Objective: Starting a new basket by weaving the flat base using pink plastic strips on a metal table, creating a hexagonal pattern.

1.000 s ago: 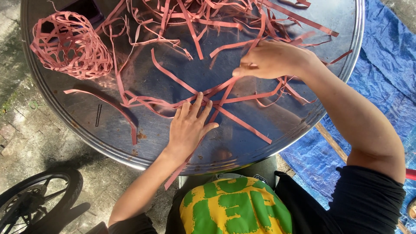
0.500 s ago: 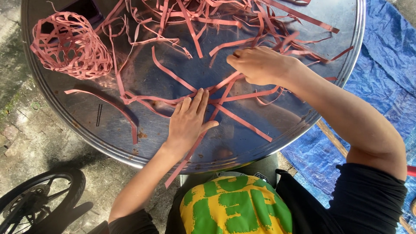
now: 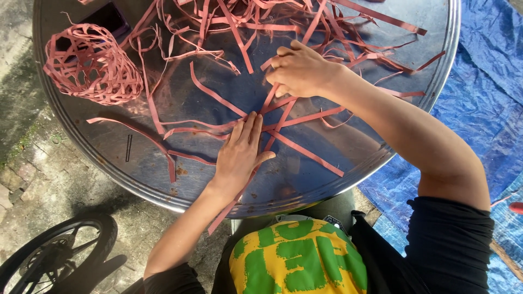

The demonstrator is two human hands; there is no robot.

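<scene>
Over the tray (image 3: pixel 81 139), the right hand (image 3: pixel 299 71) has slid further in, now pinching a strip (image 3: pixel 269 98), while the left hand (image 3: pixel 239 155) stays flat, open, pinning the crossed strips (image 3: pixel 305 152)

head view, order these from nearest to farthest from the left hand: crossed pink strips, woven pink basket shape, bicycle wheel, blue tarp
1. Crossed pink strips: pinned under the left hand at the tray's middle.
2. Woven pink basket shape: upper left on the round metal tray.
3. Bicycle wheel: bottom left on the ground.
4. Blue tarp: right of the tray.

Basket and wheel are a close call.
</scene>
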